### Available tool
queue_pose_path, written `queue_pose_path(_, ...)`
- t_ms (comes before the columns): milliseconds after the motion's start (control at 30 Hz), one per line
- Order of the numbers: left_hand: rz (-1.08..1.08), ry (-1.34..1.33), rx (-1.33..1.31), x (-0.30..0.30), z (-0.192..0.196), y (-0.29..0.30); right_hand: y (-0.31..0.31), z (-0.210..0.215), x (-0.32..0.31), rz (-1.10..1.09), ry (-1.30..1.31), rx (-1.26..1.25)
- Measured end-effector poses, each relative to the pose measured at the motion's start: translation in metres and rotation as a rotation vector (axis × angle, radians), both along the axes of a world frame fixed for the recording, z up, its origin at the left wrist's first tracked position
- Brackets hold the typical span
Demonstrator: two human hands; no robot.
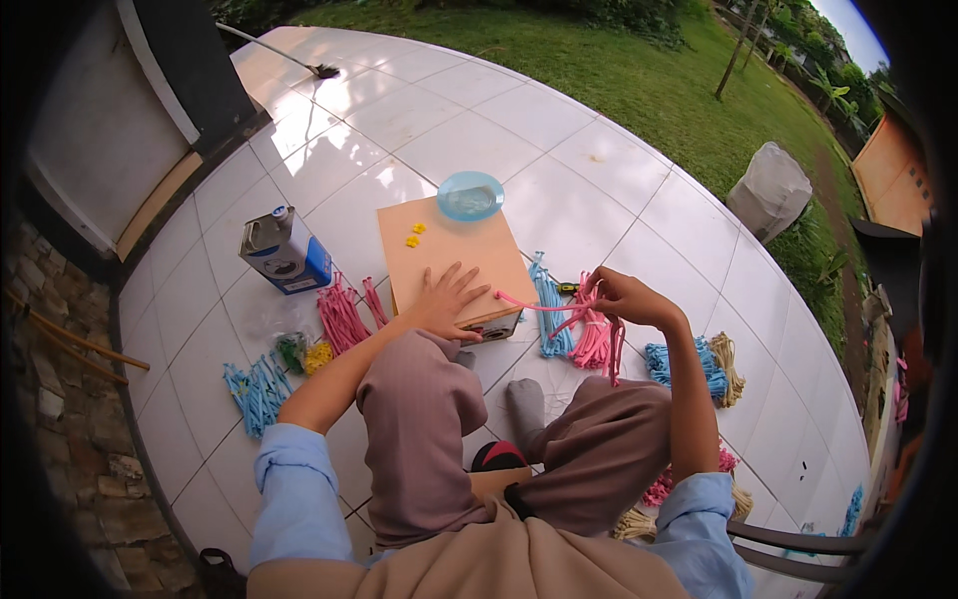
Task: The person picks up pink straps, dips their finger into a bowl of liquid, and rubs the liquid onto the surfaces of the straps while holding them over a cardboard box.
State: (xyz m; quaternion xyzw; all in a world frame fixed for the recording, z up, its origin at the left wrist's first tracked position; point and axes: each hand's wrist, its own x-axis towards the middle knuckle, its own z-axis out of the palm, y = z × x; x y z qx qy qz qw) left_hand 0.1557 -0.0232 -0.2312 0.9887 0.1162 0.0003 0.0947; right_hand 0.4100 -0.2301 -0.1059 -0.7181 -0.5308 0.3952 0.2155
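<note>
My left hand [441, 302] lies flat with fingers spread on a peach-coloured board [449, 243], which rests on a low box. Over the pink bundle on the right, the fingers of my right hand [633, 299] are closed on a thin pink strip [534, 304]. One end of that strip reaches left to the board's edge; other pink lengths hang below the hand. Small yellow flower-shaped pieces [413, 241] and a round translucent blue dish [471, 197] sit on the board's far part.
A metal can [284, 250] stands left of the board. Pink strips [344, 317], blue strips [261, 391] and small plastic bags [289, 349] lie below it. At right are a blue bundle [687, 369] and a beige bundle [728, 369]. A broom [321, 71] rests far off on the tiles.
</note>
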Motion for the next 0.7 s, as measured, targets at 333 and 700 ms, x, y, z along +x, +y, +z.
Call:
queue_pose_path(333,-0.133,-0.006,0.126,-0.016,-0.003,0.006,-0.018,0.021,0.021,-0.383,0.006,0.099)
queue_pose_path(700,-0.292,-0.654,-0.058,0.058,0.147,-0.013,-0.004,0.086,-0.008,-0.568,0.501,0.531)
